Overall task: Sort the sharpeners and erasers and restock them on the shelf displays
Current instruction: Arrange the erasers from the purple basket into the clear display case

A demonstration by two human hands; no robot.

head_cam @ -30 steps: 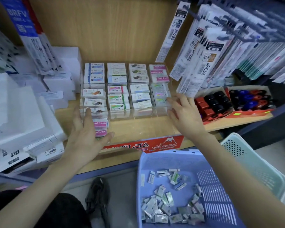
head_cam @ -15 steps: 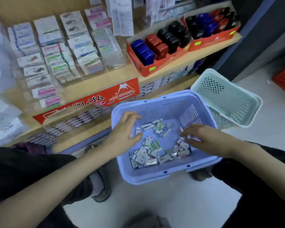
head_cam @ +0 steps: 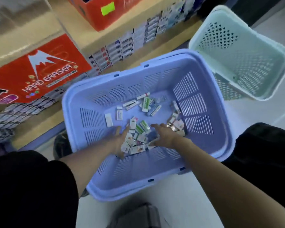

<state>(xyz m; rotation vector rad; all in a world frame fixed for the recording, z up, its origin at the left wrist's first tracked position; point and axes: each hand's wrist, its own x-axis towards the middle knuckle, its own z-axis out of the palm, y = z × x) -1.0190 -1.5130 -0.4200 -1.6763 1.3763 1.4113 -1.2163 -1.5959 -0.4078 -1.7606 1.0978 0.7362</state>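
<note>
- A second ago both hands were up at the eraser rack on the shelf (head_cam: 105,41). Now they are down inside the purple basket (head_cam: 95,117) on the floor, and the view has dropped with them.
- The left hand (head_cam: 119,142) and right hand (head_cam: 164,137) face each other across a heap of small wrapped erasers (head_cam: 136,137), touching it on both sides.
- Half a second ago the hands were further apart over the scattered pieces. They have since closed in and the heap between them is tighter.
- The fingers (head_cam: 118,130) of both hands are mostly straight and lightly cupped against the heap. Through the blur, no single eraser looks pinched or lifted.
- More erasers (head_cam: 146,104) lie loose toward the far end of the basket, apart from the heap.
- The green basket (head_cam: 242,51) stands just beside the purple one, by the shelf.
- My reading is that tidying the rack has given way to gathering stock. Sorting and carrying a handful up to the display behind the red sign (head_cam: 39,71) remain to be done.
</note>
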